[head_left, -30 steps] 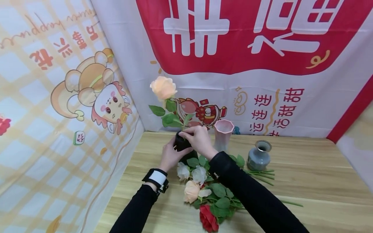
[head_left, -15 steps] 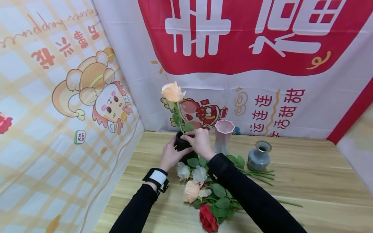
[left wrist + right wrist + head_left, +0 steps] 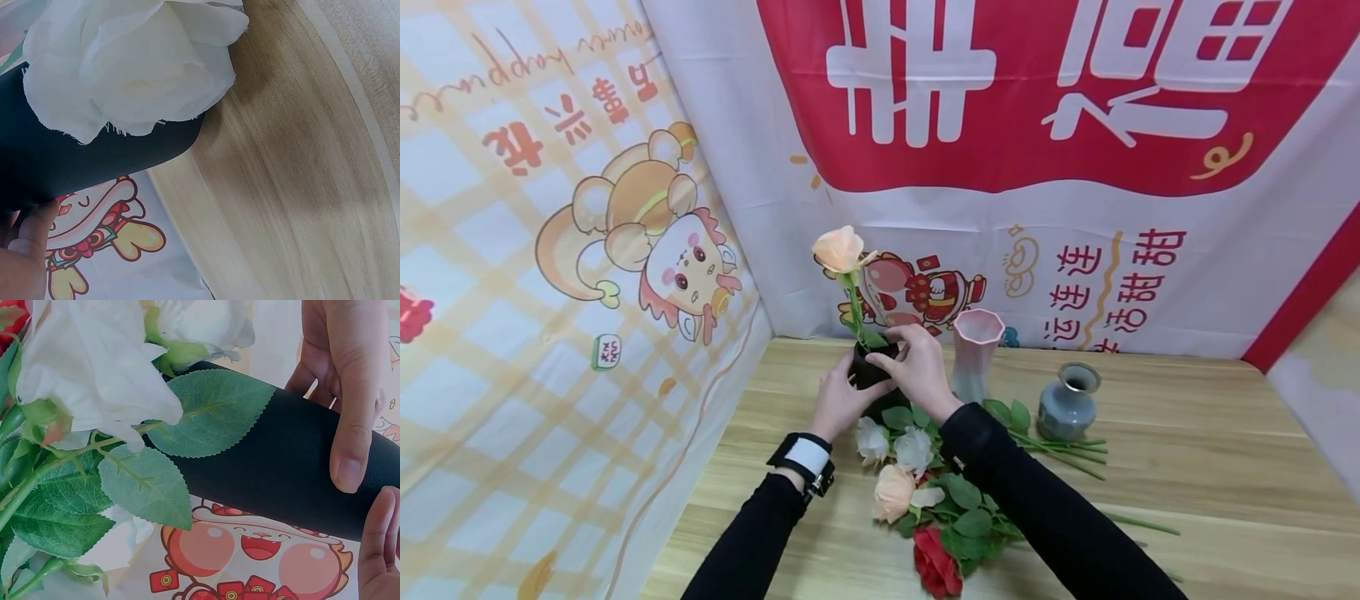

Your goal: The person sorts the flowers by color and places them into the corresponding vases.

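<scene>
Gripping the black vase [image 3: 868, 372] at the centre of the head view, our left hand [image 3: 838, 402] wrapped its side while our right hand [image 3: 917, 367] pinched the peach rose [image 3: 838, 249] stem at its mouth. Loose flowers [image 3: 917, 492] lay just below on the wooden table [image 3: 1187, 467].

Pretty bright, even light all round, soft shadows on the table [image 3: 1187, 467], wide-angle bending at the head view's edges, close-up wrist shots slightly soft.
</scene>
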